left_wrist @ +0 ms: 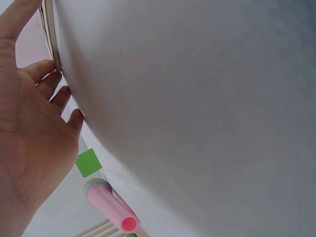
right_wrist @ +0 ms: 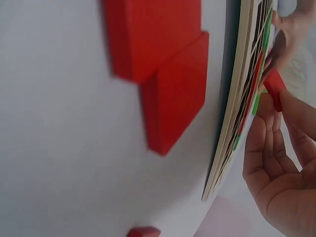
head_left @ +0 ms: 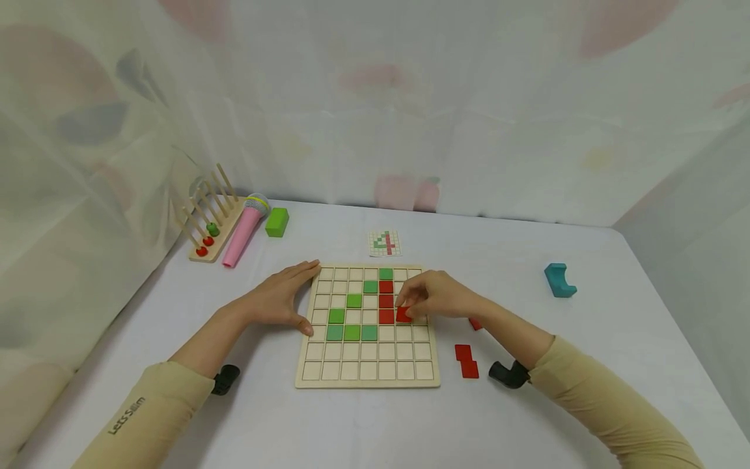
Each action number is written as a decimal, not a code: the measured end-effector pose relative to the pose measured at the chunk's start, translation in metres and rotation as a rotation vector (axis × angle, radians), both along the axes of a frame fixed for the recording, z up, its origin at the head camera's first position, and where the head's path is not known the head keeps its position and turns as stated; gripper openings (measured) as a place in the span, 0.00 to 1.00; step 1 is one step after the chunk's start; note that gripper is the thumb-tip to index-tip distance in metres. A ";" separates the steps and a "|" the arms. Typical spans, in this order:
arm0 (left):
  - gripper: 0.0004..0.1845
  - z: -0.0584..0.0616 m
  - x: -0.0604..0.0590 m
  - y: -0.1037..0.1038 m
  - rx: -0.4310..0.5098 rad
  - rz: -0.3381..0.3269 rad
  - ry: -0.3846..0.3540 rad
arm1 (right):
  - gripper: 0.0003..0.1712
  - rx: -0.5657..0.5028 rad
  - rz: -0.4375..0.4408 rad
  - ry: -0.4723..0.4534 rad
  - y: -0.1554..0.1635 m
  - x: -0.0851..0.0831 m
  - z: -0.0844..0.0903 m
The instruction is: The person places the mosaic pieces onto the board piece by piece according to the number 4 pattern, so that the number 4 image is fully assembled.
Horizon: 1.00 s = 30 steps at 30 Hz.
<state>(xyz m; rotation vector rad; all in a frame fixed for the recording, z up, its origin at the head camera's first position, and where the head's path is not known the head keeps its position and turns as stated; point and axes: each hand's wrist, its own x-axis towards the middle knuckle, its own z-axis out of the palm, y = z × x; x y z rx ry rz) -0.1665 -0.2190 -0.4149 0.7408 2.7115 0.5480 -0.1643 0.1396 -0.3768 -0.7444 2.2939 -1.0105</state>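
A wooden grid board lies flat on the white table, with green tiles in a stepped line and a row, and a column of red tiles. My right hand pinches a red square tile between thumb and fingers, over the cell just right of the lowest red one. In the right wrist view that red tile is tilted above the board. My left hand rests spread along the board's left edge, thumb and fingers touching it; the left wrist view shows its fingertips low beside the board.
Loose red tiles lie right of the board, another partly under the right forearm. A pattern card lies behind the board. Farther left are a green block, a pink toy microphone and a peg rack. A teal curved block sits at right.
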 end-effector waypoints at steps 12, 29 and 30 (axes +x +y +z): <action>0.72 0.002 0.001 0.001 0.005 0.003 0.000 | 0.11 -0.017 0.018 -0.025 -0.021 0.013 0.000; 0.72 0.001 0.001 0.001 0.002 0.002 -0.007 | 0.09 0.004 -0.005 0.032 -0.029 0.021 -0.009; 0.72 0.001 0.001 0.001 0.003 0.002 -0.007 | 0.08 0.005 -0.003 0.037 -0.029 0.021 -0.009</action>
